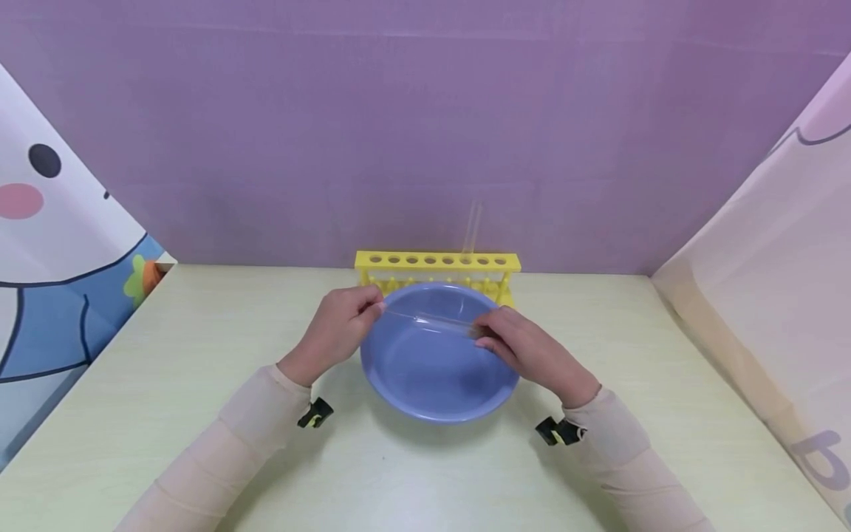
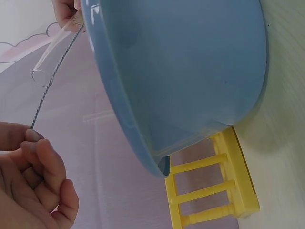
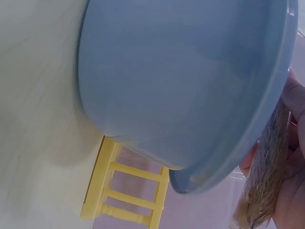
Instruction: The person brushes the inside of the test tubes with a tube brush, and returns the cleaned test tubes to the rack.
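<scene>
Over the blue basin [image 1: 439, 377], my left hand [image 1: 339, 325] pinches the end of a twisted wire [image 2: 42, 102], clearest in the left wrist view. From there the wire runs past the round end of a clear glass tube [image 2: 50, 59] to my right hand [image 1: 532, 351]. That hand grips the tube's far part, with brush bristles [image 3: 269, 167] lying along its fingers in the right wrist view. Whether the bristles are inside the glass there, I cannot tell.
Behind the basin stands a yellow test tube rack [image 1: 435, 260] with a row of holes, partly hidden by the basin. Another clear tube [image 1: 472, 229] stands upright in it. A purple cloth [image 1: 299, 133] hangs behind the pale table [image 1: 199, 332].
</scene>
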A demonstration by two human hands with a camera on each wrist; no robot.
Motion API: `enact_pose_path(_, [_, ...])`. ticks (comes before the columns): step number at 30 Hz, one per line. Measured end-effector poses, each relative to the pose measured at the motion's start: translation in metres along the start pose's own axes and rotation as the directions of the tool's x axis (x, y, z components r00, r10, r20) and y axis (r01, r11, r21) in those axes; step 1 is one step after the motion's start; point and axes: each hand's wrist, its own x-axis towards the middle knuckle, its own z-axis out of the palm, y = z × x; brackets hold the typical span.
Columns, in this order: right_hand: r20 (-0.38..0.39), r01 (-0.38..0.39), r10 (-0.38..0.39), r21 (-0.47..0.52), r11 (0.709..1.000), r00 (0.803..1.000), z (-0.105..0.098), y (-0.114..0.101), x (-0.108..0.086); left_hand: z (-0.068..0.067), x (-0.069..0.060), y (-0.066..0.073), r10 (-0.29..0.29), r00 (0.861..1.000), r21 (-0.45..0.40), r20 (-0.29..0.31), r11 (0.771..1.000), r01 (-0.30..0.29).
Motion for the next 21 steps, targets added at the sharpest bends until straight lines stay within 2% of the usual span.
enact_pose_path(12, [0.008, -0.019, 0.019, -0.001, 1.0, 1.0, -0.0013, -0.0013, -0.0011, 0.0008, -0.0019, -0.0005, -0.046, 0.999, -0.06, 0.029, 0.997, 0.048])
enact_pose_path(21, [0.006, -0.012, 0.012, 0.003, 1.0, 1.0, 0.0001, -0.0002, -0.0039, 0.0005, -0.0027, -0.0039, -0.113, 0.992, -0.147, 0.06, 0.982, 0.121])
